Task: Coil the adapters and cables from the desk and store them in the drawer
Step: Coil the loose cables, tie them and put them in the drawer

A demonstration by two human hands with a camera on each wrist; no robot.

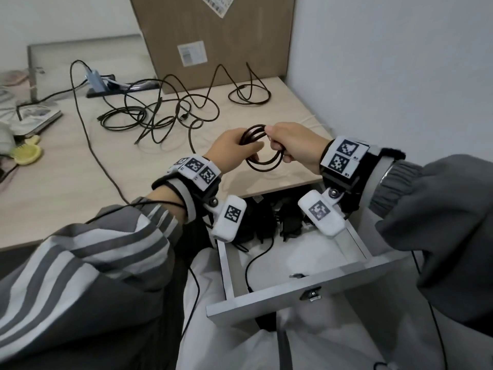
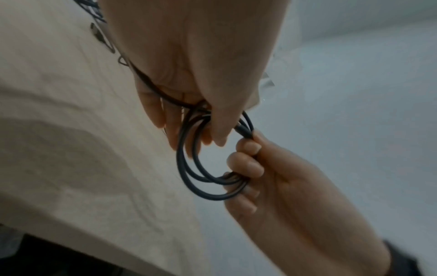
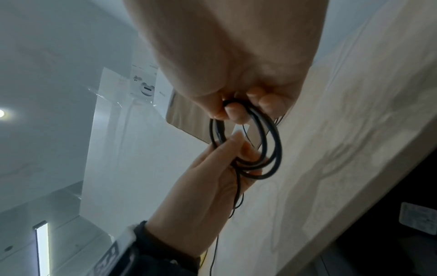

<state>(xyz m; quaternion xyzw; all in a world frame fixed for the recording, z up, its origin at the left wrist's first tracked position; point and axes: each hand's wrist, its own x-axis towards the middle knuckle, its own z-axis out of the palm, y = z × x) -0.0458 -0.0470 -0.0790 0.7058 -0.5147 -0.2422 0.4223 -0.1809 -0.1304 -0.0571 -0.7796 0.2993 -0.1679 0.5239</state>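
Note:
A black cable (image 1: pixel 266 166) wound into a small coil of several loops hangs between both hands above the desk's front right corner. My left hand (image 1: pixel 246 148) grips the coil's left side, fingers curled round the loops. My right hand (image 1: pixel 276 145) pinches the coil's right side. In the left wrist view the coil (image 2: pixel 189 173) runs from my left hand (image 2: pixel 203 130) to my right hand (image 2: pixel 248 168). In the right wrist view my right hand (image 3: pixel 236 114) holds the coil (image 3: pixel 272 149) from above and my left hand (image 3: pixel 234 147) from below. Below stands the open drawer (image 1: pixel 293 292).
Loose black cables (image 1: pixel 160 113) tangle across the wooden desk (image 1: pixel 66 169), with one small coil (image 1: pixel 249 98) near a cardboard box (image 1: pixel 213 36). A hub (image 1: pixel 97 81) and laptop (image 1: pixel 80 62) sit at the back left. Black adapters (image 1: pixel 266 222) lie in the drawer's rear.

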